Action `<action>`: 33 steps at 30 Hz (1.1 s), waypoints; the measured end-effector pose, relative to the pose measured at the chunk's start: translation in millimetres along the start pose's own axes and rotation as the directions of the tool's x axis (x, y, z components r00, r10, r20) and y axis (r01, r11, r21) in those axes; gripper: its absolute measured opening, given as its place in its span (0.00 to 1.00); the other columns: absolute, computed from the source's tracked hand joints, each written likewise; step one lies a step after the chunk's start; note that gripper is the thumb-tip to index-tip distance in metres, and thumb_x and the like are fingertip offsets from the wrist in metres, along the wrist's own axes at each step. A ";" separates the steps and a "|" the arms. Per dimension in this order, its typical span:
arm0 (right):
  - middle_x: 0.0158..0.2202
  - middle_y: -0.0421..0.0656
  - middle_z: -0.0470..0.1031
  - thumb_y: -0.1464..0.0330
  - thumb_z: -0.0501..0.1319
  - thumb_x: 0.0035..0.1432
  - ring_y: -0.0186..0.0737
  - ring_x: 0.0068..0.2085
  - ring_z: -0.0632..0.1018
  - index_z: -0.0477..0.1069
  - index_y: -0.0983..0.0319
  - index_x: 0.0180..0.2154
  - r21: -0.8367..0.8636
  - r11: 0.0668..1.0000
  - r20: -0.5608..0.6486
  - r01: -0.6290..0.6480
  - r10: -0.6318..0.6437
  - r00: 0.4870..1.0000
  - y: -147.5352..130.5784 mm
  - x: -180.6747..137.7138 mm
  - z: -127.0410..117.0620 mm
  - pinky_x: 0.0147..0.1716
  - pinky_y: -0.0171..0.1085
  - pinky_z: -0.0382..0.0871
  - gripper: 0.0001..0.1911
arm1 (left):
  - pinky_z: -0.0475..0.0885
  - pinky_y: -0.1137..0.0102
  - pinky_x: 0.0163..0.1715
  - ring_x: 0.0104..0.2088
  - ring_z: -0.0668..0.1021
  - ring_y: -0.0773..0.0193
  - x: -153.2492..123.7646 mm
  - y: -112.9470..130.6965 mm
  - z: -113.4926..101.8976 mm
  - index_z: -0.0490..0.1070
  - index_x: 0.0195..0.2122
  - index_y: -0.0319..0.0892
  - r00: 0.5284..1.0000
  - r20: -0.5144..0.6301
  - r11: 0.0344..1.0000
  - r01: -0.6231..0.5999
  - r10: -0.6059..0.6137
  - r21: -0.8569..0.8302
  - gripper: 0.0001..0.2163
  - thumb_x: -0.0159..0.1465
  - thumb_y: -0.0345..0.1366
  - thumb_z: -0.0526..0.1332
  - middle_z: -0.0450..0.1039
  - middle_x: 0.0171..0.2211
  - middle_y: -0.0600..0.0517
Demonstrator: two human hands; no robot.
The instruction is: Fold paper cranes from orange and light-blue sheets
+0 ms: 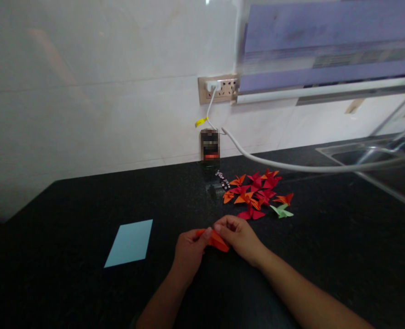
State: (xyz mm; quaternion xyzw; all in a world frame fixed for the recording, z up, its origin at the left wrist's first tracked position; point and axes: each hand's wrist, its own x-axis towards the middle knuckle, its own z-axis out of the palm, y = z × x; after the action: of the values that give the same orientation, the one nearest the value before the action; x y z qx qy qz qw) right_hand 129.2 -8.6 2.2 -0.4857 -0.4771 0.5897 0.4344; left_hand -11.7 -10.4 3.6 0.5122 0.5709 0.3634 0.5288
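Between both hands, just above the dark counter, is a folded piece of orange paper (219, 242). My left hand (191, 249) pinches its left side between thumb and fingers. On its upper edge, the thumb and fingertips of my right hand (238, 235) are closed. The fingers cover part of the folds. Beyond my right hand lies a group of red and orange folded paper cranes (257, 188), several in all, with a pale green paper crane (282, 211) at the near right of the group. A light blue paper sheet (131, 244) lies flat to the left.
A phone-like object (210, 145), blurred out, leans against the tiled wall, with a patterned strap (223, 179) before it. A white cable (274, 163) arches over the counter (86, 205) to the right. A wall socket (219, 88) and a sink (353, 157) stand behind.
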 end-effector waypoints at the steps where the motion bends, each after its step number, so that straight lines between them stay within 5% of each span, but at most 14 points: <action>1: 0.16 0.32 0.61 0.58 0.57 0.48 0.26 0.15 0.61 0.64 0.63 0.26 -0.005 1.000 -0.009 -0.007 0.007 1.000 -0.7 -0.2 -0.3 0.15 0.27 0.56 0.14 | 0.59 0.76 0.17 0.17 0.66 0.71 0.7 -1.1 -0.9 0.76 0.27 0.38 0.999 -0.044 1.000 -0.010 0.011 0.018 0.15 0.52 0.46 0.58 0.68 0.15 0.55; 6: 0.17 0.34 0.61 0.60 0.58 0.49 0.27 0.17 0.62 0.66 0.64 0.24 -0.241 0.969 -0.033 0.053 -0.063 0.997 4.9 -1.3 1.0 0.15 0.27 0.55 0.13 | 0.65 0.74 0.21 0.22 0.72 0.66 2.4 -3.6 -1.6 0.75 0.30 0.38 0.983 -0.178 0.999 -0.041 0.044 0.020 0.17 0.51 0.47 0.58 0.73 0.21 0.51; 12: 0.25 0.40 0.70 0.68 0.55 0.52 0.32 0.27 0.69 0.70 0.63 0.29 -0.460 0.863 -0.063 0.209 -0.267 0.962 10.6 -1.7 0.5 0.25 0.31 0.62 0.06 | 0.70 0.71 0.26 0.27 0.76 0.62 0.4 -1.4 2.7 0.73 0.34 0.37 0.996 -0.083 0.996 0.032 -0.038 -0.078 0.15 0.50 0.42 0.61 0.75 0.25 0.49; 23: 0.28 0.39 0.67 0.67 0.62 0.46 0.30 0.24 0.66 0.68 0.61 0.38 -0.419 0.855 0.003 0.307 -0.337 0.942 9.3 -6.4 3.2 0.23 0.30 0.60 0.14 | 0.69 0.74 0.24 0.24 0.75 0.68 1.9 -3.6 2.5 0.72 0.30 0.36 0.993 -0.047 0.917 0.083 -0.109 -0.390 0.14 0.50 0.43 0.62 0.74 0.25 0.49; 27: 0.24 0.38 0.64 0.69 0.58 0.51 0.31 0.25 0.65 0.69 0.62 0.31 -0.437 0.848 -0.039 0.300 -0.351 0.936 10.0 -3.2 2.4 0.23 0.30 0.59 0.04 | 0.68 0.76 0.21 0.23 0.76 0.68 -0.6 -2.2 5.3 0.68 0.30 0.37 0.987 0.010 0.905 0.150 -0.160 -0.398 0.12 0.49 0.40 0.63 0.74 0.24 0.51; 33: 0.22 0.37 0.59 0.72 0.56 0.51 0.31 0.25 0.63 0.64 0.63 0.21 -0.421 0.850 -0.034 0.318 -0.365 0.930 6.4 -0.2 0.6 0.24 0.30 0.58 0.08 | 0.68 0.77 0.20 0.23 0.76 0.69 -3.7 3.5 7.3 0.68 0.36 0.37 0.977 0.133 0.919 0.205 -0.169 -0.337 0.13 0.52 0.39 0.61 0.74 0.26 0.50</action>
State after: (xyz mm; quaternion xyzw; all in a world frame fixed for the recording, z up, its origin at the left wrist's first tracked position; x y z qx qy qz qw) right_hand 128.3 -9.9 -4.0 -0.5054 -0.6429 0.3618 0.4476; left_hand -4.2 -14.1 6.5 0.3710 0.5163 0.3801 0.6718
